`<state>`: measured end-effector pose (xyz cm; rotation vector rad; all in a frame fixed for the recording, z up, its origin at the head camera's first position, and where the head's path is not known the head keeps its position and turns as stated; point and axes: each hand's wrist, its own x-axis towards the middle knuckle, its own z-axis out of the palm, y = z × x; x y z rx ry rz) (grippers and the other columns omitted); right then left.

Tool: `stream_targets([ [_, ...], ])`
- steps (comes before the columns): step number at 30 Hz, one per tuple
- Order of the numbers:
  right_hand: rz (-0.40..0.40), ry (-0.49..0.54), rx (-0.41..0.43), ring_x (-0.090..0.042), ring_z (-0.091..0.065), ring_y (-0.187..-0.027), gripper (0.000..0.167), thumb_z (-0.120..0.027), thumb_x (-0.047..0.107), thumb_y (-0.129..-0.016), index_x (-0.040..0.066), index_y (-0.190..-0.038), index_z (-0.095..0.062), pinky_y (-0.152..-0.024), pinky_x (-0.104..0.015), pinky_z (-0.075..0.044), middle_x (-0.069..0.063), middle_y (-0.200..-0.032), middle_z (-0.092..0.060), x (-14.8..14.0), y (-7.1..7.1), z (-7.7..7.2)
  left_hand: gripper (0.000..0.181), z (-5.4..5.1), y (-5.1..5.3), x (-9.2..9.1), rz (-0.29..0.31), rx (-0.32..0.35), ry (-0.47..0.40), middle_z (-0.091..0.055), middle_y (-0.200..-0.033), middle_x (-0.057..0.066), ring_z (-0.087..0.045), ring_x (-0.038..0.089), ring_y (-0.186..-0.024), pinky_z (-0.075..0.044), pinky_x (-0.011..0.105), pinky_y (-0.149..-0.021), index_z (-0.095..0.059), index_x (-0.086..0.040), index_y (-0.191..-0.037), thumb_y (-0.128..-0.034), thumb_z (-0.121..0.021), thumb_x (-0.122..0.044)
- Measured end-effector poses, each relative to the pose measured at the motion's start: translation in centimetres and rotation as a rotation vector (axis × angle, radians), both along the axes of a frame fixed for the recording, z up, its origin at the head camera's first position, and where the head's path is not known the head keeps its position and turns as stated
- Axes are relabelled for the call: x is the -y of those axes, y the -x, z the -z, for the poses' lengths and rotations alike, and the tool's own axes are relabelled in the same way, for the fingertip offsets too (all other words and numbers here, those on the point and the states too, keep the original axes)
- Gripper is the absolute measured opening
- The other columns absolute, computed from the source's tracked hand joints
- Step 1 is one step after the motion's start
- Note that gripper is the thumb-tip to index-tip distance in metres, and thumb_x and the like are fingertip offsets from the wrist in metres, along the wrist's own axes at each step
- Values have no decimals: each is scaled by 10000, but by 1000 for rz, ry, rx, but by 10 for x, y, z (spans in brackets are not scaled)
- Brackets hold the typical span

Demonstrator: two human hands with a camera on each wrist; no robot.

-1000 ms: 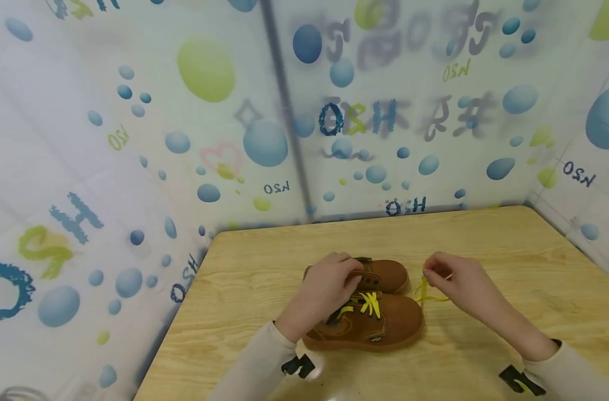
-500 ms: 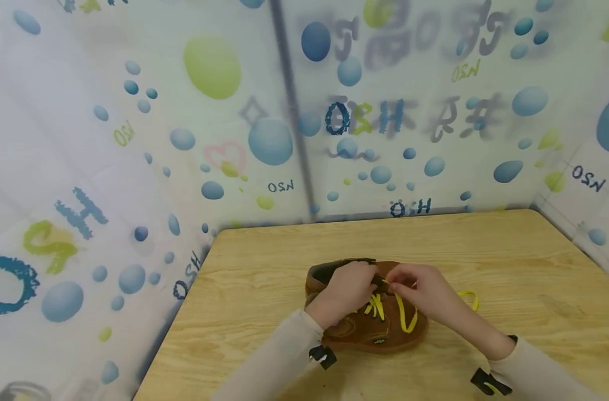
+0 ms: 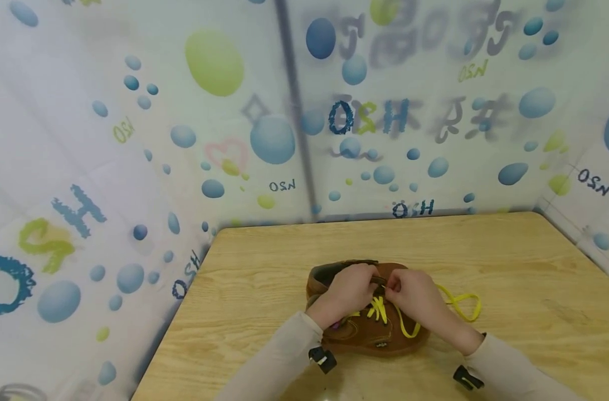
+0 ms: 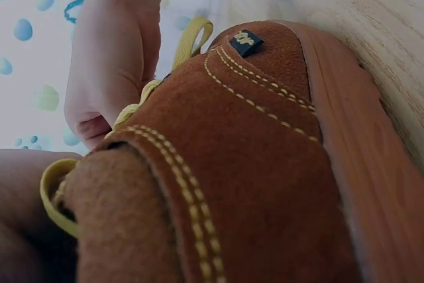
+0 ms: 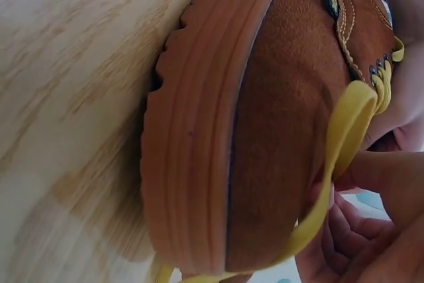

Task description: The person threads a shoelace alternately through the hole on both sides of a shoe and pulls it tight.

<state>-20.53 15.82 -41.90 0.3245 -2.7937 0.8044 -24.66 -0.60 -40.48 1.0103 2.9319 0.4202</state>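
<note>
Two suede shoes [image 3: 396, 340]: far shoe [image 3: 315, 285] partly hidden.
Left hand [image 3: 348, 289]: pinches far shoe's eyelet flap [image 3: 380, 280], fingertips obscured.
Right hand [image 3: 418, 295]: pinches yellow lace [image 5: 348, 124], tip unseen.

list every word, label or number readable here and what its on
"H2O": backwards, in large letters on the wall.
Small letters on the wall, backwards: perhaps "N2O".
Grey marks on the wall: too blurred to read.
Dark tag on the nearer shoe: lettered, too unclear to read.
</note>
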Motion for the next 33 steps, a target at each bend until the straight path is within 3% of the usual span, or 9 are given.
stream_targets([
  [5,18,-24,-26,-67,-465,-488,156,-722,68,-801,123,-694,-623,-477,-229,-387,32,-582,-584,4,-1,0,166,0,0,2,26,-8,-27,-723,-1026,-12,-650,81,-817,-490,163,-681,-695,-149,-1119,-979,-611,-176],
  [12,31,-56,-104,-52,-420,-481,186,-718,53,-811,130,-692,-597,-481,-209,-355,49,-564,-536,7,-4,3,180,-5,-3,5,53,45,-110,-745,-953,-13,-568,-2,-612,-443,126,-587,-716,-132,-1106,-993,-590,-193],
  [19,34,-104,-184,-73,-315,-467,318,-703,21,-794,148,-622,-469,-482,-198,-241,51,-518,-379,12,-4,4,199,-7,-2,4,43,55,-149,-751,-900,-6,-530,-16,-552,-426,122,-554,-729,-119,-1084,-1002,-568,-203],
  [21,37,-112,-191,-79,-287,-471,339,-700,13,-787,146,-612,-441,-489,-201,-215,44,-513,-350,13,-4,4,197,-6,-2,5,36,76,-168,-741,-866,-11,-522,-11,-541,-422,124,-550,-730,-115,-1064,-1003,-565,-203],
  [27,11,-64,-208,-57,-376,-505,251,-761,24,-794,128,-753,-537,-494,-206,-319,43,-586,-500,13,-6,7,230,-7,4,7,1,198,-225,-620,-636,-26,-431,44,-457,-369,159,-490,-736,-87,-1018,-1016,-534,-198],
  [33,-22,28,-173,-30,-476,-554,242,-789,50,-812,128,-874,-568,-529,-192,-397,37,-683,-605,6,-3,12,208,-13,13,8,24,293,-200,-660,-709,-27,-435,43,-494,-374,159,-529,-764,-104,-1012,-996,-571,-180],
])
